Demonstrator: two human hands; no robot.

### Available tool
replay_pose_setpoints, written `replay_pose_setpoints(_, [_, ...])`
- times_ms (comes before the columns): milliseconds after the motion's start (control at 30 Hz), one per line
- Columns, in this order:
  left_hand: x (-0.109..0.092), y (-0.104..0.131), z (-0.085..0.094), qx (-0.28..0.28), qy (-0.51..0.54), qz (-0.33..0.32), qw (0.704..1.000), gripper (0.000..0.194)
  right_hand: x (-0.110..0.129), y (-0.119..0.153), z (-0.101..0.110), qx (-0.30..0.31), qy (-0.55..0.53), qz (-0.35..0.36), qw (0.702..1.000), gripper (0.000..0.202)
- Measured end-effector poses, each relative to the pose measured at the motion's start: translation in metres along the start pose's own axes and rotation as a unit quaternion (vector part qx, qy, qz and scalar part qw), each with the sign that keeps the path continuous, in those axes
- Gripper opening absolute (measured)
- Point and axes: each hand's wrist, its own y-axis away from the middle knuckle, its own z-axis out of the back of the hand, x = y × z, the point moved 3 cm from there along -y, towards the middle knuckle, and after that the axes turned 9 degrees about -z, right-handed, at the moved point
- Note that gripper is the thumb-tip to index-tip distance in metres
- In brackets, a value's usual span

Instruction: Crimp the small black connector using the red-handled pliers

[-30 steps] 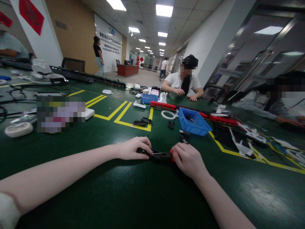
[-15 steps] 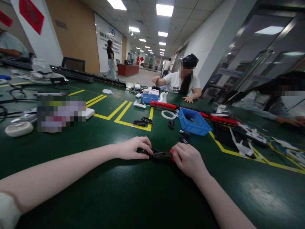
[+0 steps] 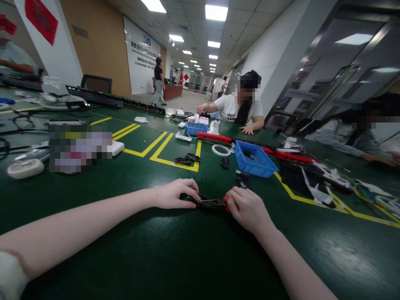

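Observation:
On the green table my left hand (image 3: 176,193) pinches a small black part (image 3: 188,197) between thumb and fingers. My right hand (image 3: 248,208) is closed around the red handle (image 3: 226,203) of dark-jawed pliers (image 3: 212,203). The jaws point left and reach the black part beside my left fingertips. My fingers hide most of the handles, and the exact contact at the tip cannot be made out. Just beyond my right hand lies a black piece with a silvery end (image 3: 242,178).
A blue bin (image 3: 254,160) holds a dark piece. Black parts (image 3: 187,159) lie by yellow tape, near a white ring (image 3: 221,150) and red strips (image 3: 214,137). Across the table sits a person (image 3: 239,104). Cables and a white device (image 3: 25,168) are at left.
My hands and the pliers have barely moved. The person across the table has lowered a hand towards items there. In the background a walking person has moved right.

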Motion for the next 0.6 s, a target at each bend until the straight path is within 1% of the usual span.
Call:
replay_pose_setpoints(233, [-0.0036, -0.0004, 0.0004, -0.009, -0.017, -0.004, 1.000, 0.017, 0.0033, 0.0003, -0.0007, 0.003, -0.004, -0.001, 1.000, 0.035])
replay_pose_setpoints(467, [-0.0074, 0.0007, -0.0021, -0.009, -0.048, -0.039, 0.998, 0.013, 0.0069, -0.0002, -0.0030, 0.009, -0.007, -0.001, 1.000, 0.034])
replay_pose_setpoints(600, [-0.0068, 0.0008, -0.0029, -0.007, -0.043, -0.040, 0.998, 0.014, 0.0057, 0.0002, -0.0010, 0.012, -0.009, -0.004, 1.000, 0.034])
